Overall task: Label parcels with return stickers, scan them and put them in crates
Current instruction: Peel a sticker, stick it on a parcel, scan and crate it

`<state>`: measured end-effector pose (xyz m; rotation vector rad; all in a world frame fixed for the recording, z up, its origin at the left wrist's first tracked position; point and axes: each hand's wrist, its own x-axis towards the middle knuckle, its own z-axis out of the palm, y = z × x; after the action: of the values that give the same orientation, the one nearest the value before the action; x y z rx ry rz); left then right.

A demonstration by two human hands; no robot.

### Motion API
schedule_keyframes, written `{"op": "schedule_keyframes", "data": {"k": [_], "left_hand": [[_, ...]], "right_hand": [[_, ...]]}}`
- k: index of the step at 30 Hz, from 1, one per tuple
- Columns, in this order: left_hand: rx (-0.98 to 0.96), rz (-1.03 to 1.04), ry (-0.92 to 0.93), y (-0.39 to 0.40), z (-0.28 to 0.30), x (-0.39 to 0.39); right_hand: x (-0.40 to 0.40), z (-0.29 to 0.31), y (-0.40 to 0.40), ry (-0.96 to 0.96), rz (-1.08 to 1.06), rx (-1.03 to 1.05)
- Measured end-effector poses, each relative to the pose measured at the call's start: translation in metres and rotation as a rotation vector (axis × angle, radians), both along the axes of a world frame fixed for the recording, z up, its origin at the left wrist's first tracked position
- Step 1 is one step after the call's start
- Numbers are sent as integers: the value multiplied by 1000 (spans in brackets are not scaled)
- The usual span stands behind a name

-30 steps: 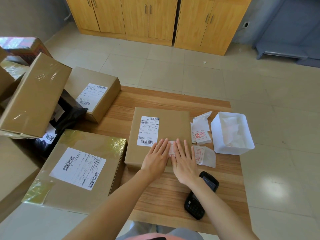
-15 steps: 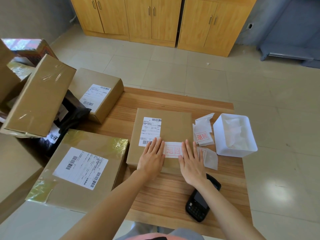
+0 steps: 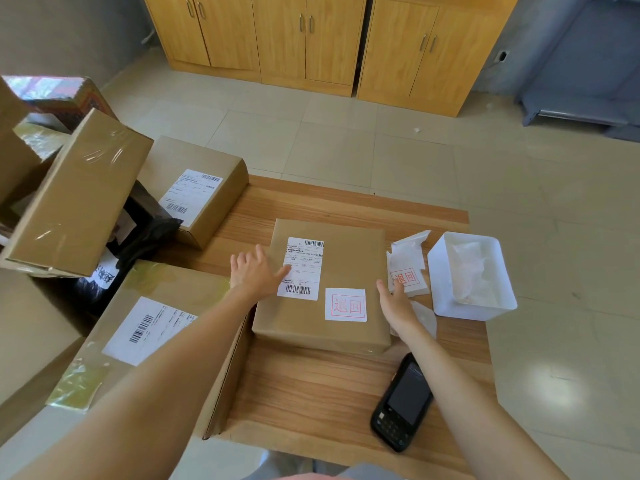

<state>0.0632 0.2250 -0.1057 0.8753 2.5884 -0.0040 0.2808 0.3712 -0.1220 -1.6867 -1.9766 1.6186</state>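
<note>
- The parcel lies flat in the middle of the wooden table, and everything else can be placed from it.
- A white return sticker with red characters is stuck flat on the parcel's top, just right of and below its shipping label — so labelling looks done for this box.
- The scanner lies untouched on the table, near the parcel's near right corner; scanning and crating are, I'd judge, still to come. I see no crate from here.
- The left hand rests at the parcel's left edge, fingers straight and spread, thumb tip reaching the shipping label; it grasps nothing.
- The right hand stands edge-on at the parcel's right side, fingers straight and relaxed, grasping nothing.
- Right of the parcel sit spare stickers and a white bin holding peeled backing paper.
- Left of the parcel more boxes wait — plenty still to process.
- A moment ago both palms lay side by side over the sticker, pressing it down; half a second ago they had slid apart, baring the red print. Now they have moved out to the parcel's two sides.
</note>
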Motion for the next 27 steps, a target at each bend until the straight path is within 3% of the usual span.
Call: {"op": "schedule_keyframes", "data": {"k": [15, 27], "left_hand": [[41, 171, -268, 14, -20, -16], [271, 367, -476, 33, -14, -20]], "right_hand": [[-5, -27, 13, 77, -175, -323], [-17, -13, 19, 181, -340, -323]]}}
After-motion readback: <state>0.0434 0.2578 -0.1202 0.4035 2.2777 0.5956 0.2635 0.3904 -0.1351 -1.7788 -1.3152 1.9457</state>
